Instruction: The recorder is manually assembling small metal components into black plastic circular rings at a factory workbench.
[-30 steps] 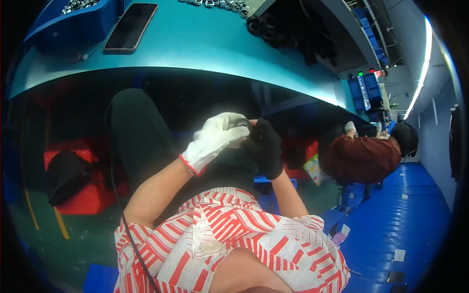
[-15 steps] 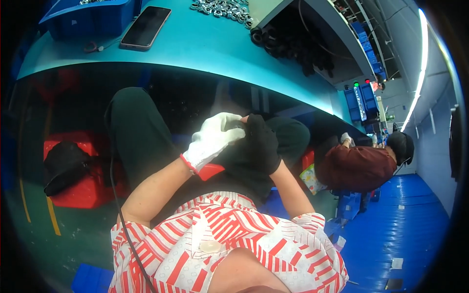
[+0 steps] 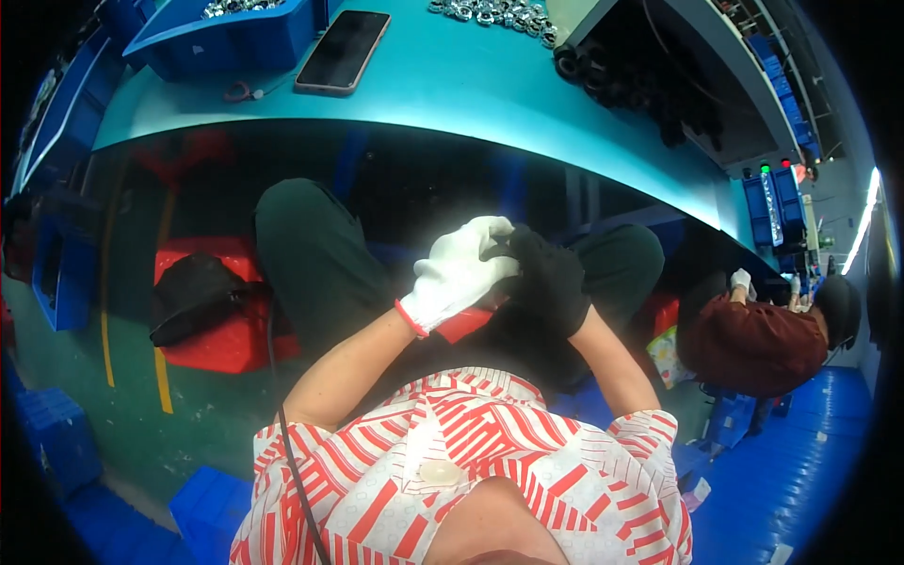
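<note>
My left hand (image 3: 461,268), in a white knit glove with a red cuff, is curled closed in front of my lap. Against it presses my right hand (image 3: 553,280), in a black glove, its fingers also bent inward. The two meet at their fingertips. Whatever lies between them is dark and mostly covered by the gloves, so I cannot make out its kind. Both hands are above my thighs, below the near edge of the teal worktable (image 3: 443,94).
On the table are a phone (image 3: 344,52), a blue bin (image 3: 221,42) of metal parts, shiny metal rings (image 3: 499,11) and black rings (image 3: 640,94). A red stool (image 3: 212,348) bearing a black cloth item (image 3: 198,297) stands left. A co-worker (image 3: 758,344) sits at right.
The whole view has swung, so the scene sits further right. My hands have drawn closer together, and the bare fingertip seen between them earlier is now hidden.
</note>
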`<move>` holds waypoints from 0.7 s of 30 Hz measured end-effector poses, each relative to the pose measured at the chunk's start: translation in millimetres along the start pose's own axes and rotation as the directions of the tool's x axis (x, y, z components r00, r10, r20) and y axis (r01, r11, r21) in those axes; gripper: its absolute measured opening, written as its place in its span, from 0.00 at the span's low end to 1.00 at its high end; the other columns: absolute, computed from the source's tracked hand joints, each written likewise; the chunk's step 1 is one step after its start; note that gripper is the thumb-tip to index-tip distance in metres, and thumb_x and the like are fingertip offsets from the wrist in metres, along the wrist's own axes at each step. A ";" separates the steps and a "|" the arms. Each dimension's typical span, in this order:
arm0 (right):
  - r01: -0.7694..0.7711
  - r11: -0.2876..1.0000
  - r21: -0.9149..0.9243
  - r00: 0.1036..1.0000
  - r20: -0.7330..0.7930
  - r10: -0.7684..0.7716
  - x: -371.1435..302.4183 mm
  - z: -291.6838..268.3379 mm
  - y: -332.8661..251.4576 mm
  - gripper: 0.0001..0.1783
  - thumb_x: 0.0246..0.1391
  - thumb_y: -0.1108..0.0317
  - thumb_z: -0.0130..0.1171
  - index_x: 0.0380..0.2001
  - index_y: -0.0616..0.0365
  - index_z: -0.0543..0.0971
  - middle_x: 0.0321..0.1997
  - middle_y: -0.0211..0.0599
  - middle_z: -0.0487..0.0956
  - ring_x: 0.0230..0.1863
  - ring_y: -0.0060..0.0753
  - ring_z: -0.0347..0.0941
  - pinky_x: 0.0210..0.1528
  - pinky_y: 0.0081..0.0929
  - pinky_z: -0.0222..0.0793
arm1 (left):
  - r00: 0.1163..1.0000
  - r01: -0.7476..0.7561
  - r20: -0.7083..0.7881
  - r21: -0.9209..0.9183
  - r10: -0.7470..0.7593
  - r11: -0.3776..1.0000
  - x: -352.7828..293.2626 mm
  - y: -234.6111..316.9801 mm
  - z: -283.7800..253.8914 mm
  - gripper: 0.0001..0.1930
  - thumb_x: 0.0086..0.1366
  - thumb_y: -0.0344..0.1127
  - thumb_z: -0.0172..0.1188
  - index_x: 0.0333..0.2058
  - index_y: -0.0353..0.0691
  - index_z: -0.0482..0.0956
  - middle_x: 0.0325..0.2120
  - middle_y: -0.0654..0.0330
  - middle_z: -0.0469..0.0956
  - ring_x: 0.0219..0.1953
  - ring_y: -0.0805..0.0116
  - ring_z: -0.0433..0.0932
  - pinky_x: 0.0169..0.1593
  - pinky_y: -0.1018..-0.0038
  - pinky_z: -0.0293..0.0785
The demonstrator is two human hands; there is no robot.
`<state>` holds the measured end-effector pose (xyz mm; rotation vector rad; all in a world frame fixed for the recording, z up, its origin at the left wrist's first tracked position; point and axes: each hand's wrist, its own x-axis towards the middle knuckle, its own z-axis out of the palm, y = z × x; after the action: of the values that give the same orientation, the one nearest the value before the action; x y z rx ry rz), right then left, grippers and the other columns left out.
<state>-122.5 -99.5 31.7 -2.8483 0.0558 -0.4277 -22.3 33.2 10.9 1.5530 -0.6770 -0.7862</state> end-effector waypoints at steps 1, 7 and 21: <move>0.008 0.998 0.063 1.000 0.003 -0.008 7.2 2.2 -0.1 0.27 0.30 0.64 0.69 0.40 0.51 0.73 0.33 0.38 0.78 0.27 0.45 0.75 0.27 0.37 0.70 | 0.998 -0.036 -0.048 -0.005 0.035 0.999 4.2 -5.7 -3.9 0.19 0.56 0.32 0.60 0.47 0.36 0.72 0.36 0.51 0.79 0.37 0.63 0.80 0.43 0.72 0.75; 0.010 0.958 0.288 0.983 0.171 -0.062 55.1 -21.7 1.9 0.33 0.37 0.78 0.61 0.52 0.56 0.70 0.45 0.45 0.77 0.38 0.43 0.78 0.38 0.33 0.73 | 0.942 -0.220 -0.168 0.345 0.290 0.912 25.9 17.1 -29.8 0.25 0.51 0.36 0.64 0.49 0.39 0.71 0.41 0.49 0.77 0.41 0.54 0.78 0.46 0.67 0.74; 0.042 0.952 0.304 0.998 0.027 -0.052 137.6 -48.4 40.9 0.29 0.37 0.74 0.65 0.49 0.58 0.73 0.39 0.42 0.80 0.40 0.45 0.78 0.41 0.31 0.73 | 0.952 -0.266 -0.133 0.088 0.276 0.960 102.7 67.1 -53.1 0.19 0.52 0.33 0.64 0.44 0.38 0.73 0.37 0.55 0.77 0.37 0.64 0.77 0.42 0.73 0.73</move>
<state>-5.2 -161.5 104.7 -2.5560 -0.0787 -0.3616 82.7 -24.7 70.0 1.5219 -0.7967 -0.4449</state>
